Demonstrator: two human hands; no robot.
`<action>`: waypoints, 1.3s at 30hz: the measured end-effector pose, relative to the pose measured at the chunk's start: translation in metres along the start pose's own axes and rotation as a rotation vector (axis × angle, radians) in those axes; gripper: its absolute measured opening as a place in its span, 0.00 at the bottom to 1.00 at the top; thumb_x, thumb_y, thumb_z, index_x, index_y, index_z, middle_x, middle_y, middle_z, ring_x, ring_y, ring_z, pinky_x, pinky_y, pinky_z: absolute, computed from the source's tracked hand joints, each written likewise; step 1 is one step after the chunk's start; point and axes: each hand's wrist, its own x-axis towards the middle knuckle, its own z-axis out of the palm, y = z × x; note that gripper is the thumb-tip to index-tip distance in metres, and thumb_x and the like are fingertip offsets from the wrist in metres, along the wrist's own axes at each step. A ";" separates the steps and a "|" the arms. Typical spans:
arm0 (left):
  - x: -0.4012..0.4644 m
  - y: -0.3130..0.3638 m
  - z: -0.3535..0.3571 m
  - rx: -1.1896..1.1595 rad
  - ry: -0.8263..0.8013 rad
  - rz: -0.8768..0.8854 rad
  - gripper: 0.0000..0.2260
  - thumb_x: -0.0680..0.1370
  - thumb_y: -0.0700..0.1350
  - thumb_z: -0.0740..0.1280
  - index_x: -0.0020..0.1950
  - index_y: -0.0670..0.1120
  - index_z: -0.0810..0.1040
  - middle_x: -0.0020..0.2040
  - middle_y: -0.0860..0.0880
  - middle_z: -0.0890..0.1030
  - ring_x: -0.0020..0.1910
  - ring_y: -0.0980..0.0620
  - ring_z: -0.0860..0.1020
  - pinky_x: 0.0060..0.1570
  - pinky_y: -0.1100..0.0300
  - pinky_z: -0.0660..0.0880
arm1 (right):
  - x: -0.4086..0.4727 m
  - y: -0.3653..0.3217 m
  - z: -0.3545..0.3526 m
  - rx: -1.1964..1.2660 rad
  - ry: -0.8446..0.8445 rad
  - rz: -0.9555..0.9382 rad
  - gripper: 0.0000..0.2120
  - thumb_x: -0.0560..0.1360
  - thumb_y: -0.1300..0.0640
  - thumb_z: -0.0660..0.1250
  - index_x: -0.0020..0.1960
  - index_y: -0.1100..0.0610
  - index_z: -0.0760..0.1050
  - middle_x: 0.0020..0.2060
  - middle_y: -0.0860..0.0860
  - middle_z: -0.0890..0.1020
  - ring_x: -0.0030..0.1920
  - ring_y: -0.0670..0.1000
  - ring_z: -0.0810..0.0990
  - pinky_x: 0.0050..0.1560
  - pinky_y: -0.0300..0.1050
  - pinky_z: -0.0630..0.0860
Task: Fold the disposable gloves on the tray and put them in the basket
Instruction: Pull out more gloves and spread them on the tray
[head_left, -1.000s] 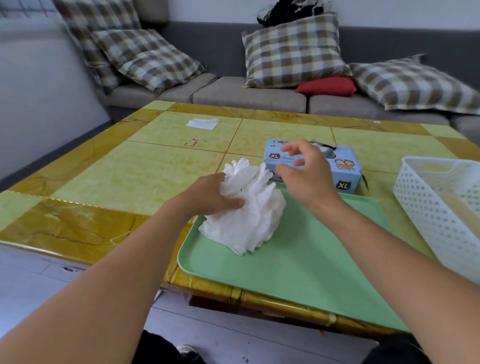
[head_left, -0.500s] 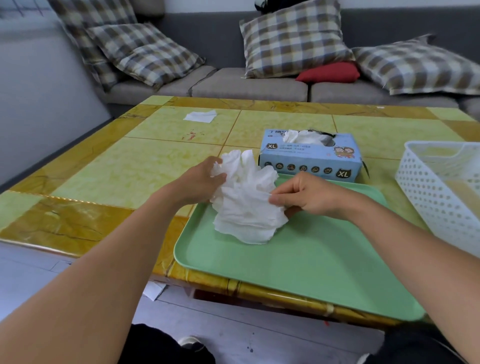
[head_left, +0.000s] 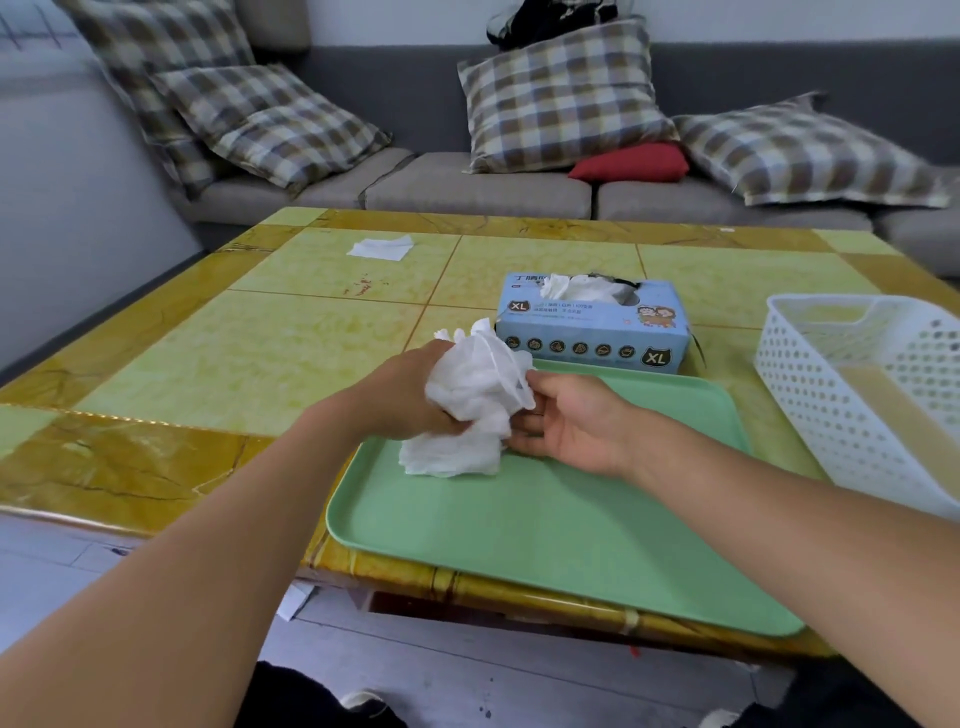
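1. The crumpled white bundle of thin disposable gloves (head_left: 470, 410) is held over the far left corner of the flat mint-green plastic tray (head_left: 561, 530). Its lower edge appears to rest on the tray surface, while the upper part is lifted clear of it.
2. The bundle is kept above the tray so that a flat working surface is available for folding; no fold is formed yet, and the material is bunched.
3. The left hand (head_left: 402, 395) is closed around the left side of the bundle, with the fingers wrapped into the material. The left forearm is extended diagonally from the lower left.
4. The right hand (head_left: 563, 421) is presented palm-up on the right side, and an edge of the bundle is pinched between thumb and fingers. The right forearm is laid across the tray from the lower right.
5. The white perforated plastic basket (head_left: 831, 410) is positioned on the table to the right, well apart from the bundle, and contains no gloves in its visible part.
6. The light-blue cardboard glove box marked XL (head_left: 592, 332) is set just beyond the far edge of the tray, with a white glove protruding from its opening.
7. All items are supported on the yellow-green tiled table (head_left: 234, 358).
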 end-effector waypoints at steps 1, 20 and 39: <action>0.002 0.000 0.001 0.067 0.026 0.000 0.32 0.68 0.49 0.76 0.70 0.49 0.70 0.59 0.50 0.80 0.57 0.48 0.78 0.54 0.52 0.75 | -0.003 -0.003 -0.002 -0.048 0.002 0.012 0.09 0.84 0.57 0.58 0.51 0.57 0.77 0.40 0.54 0.81 0.40 0.52 0.81 0.44 0.48 0.80; 0.009 0.003 0.000 0.301 0.121 -0.298 0.26 0.73 0.50 0.67 0.70 0.47 0.69 0.57 0.46 0.76 0.53 0.43 0.76 0.48 0.52 0.74 | -0.102 -0.059 -0.072 0.277 -0.230 0.019 0.18 0.83 0.48 0.55 0.47 0.58 0.78 0.44 0.52 0.75 0.48 0.55 0.78 0.41 0.49 0.80; 0.014 0.148 0.025 -0.786 -0.010 0.056 0.08 0.79 0.44 0.71 0.55 0.41 0.83 0.47 0.46 0.85 0.44 0.52 0.83 0.45 0.60 0.81 | -0.115 -0.058 -0.087 -0.384 0.307 -0.333 0.15 0.80 0.48 0.67 0.51 0.60 0.82 0.43 0.56 0.86 0.40 0.56 0.85 0.41 0.47 0.81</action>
